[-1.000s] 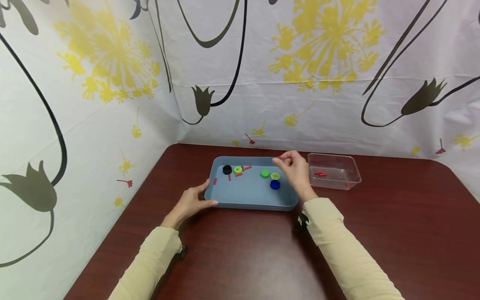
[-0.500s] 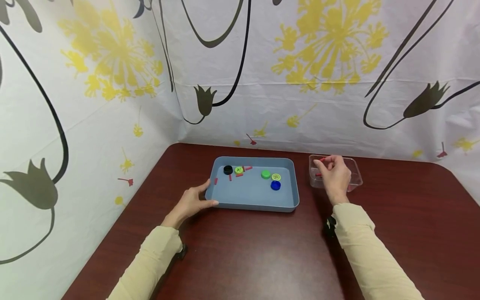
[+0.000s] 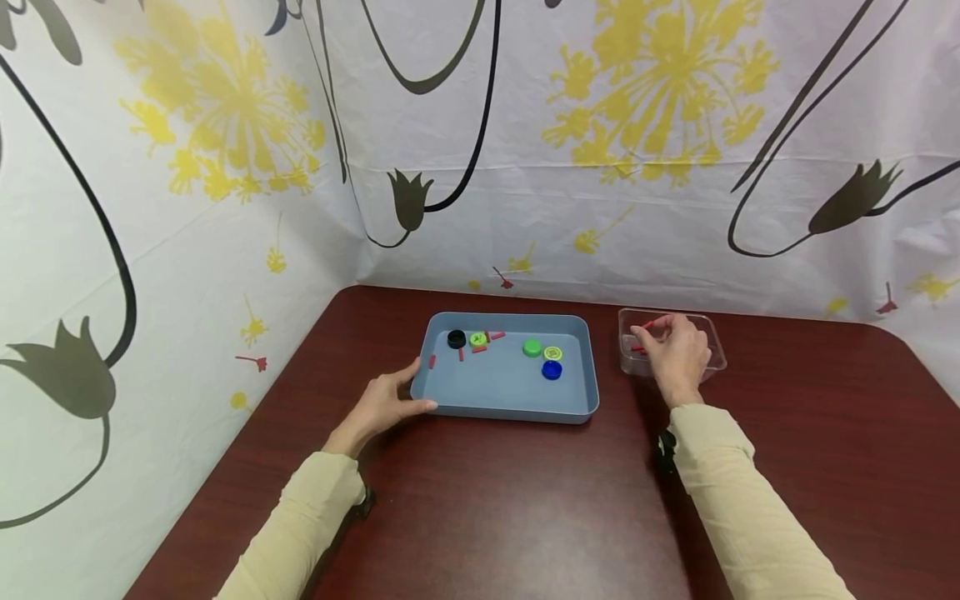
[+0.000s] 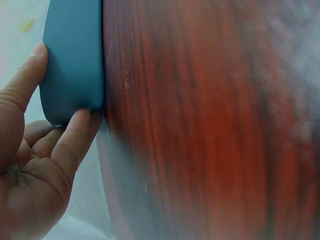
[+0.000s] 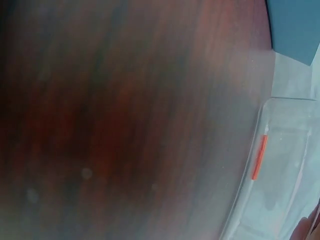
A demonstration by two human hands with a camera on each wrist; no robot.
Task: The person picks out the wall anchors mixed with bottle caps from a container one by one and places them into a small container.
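In the head view, my left hand point(image 3: 381, 405) holds the near left corner of a shallow blue-grey tray point(image 3: 487, 410), thumb on the front wall and fingers at the left side. The left wrist view shows thumb and fingers about the tray's end point(image 4: 75, 65). Over a clear plastic container point(image 3: 708, 363), my right hand point(image 3: 678, 357) pinches a small red stick point(image 3: 651, 324) between thumb and fingers. Inside the container lie other red sticks point(image 3: 639, 349). One red stick point(image 5: 259, 157) shows along its wall in the right wrist view, where only the fingertips point(image 5: 301, 229) appear.
The tray bears a black cap point(image 3: 456, 339), a green cap point(image 3: 532, 347), a blue cap point(image 3: 552, 370), two yellow-green caps point(image 3: 552, 353) and several red sticks point(image 3: 479, 350). Tray and container stand on a dark red-brown table point(image 3: 495, 508), with a patterned cloth point(image 3: 480, 250) behind.
My right hand has moved right, from above the tray's right side to the container, carrying the red stick. It shifts only slightly over the last half second. The left hand stays on the tray.
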